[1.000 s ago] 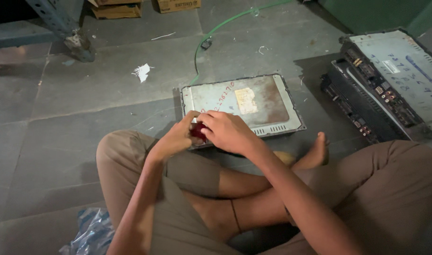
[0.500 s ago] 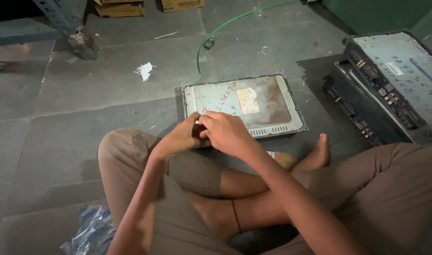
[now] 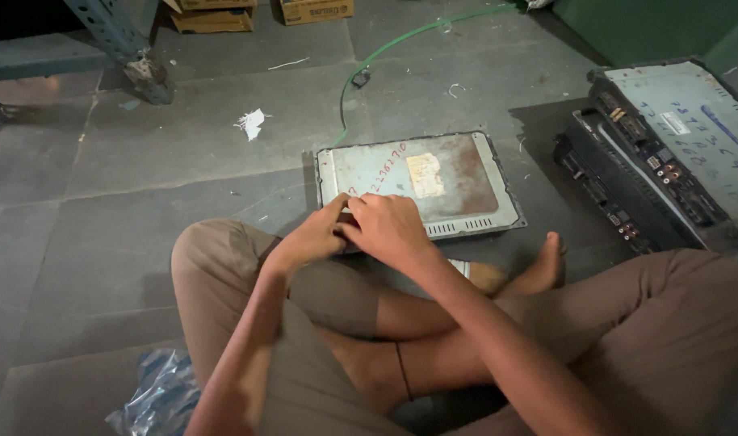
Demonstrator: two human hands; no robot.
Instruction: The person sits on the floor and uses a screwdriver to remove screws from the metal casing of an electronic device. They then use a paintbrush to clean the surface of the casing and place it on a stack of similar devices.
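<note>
A flat grey metal box [image 3: 458, 173] with a pale sticker and a rusty stain on its lid lies on the floor in front of my crossed legs. Both my hands meet at its near left corner. My left hand [image 3: 311, 239] grips the box's edge, fingers curled over the corner. My right hand [image 3: 389, 230] lies right beside it, fingers bent down onto the lid and touching the left hand. Whatever is under the right palm is hidden.
Stacked black electronic units [image 3: 668, 161] stand at the right. A green cable [image 3: 385, 56] runs away behind the box. A crumpled paper scrap [image 3: 252, 123], a metal rack leg [image 3: 135, 56] and cardboard boxes [image 3: 304, 10] lie further off. A blue plastic bag [image 3: 159, 396] sits by my left knee.
Both hands have stayed at the box's near left corner. A small red item seen between them a second ago is now covered by the fingers.
</note>
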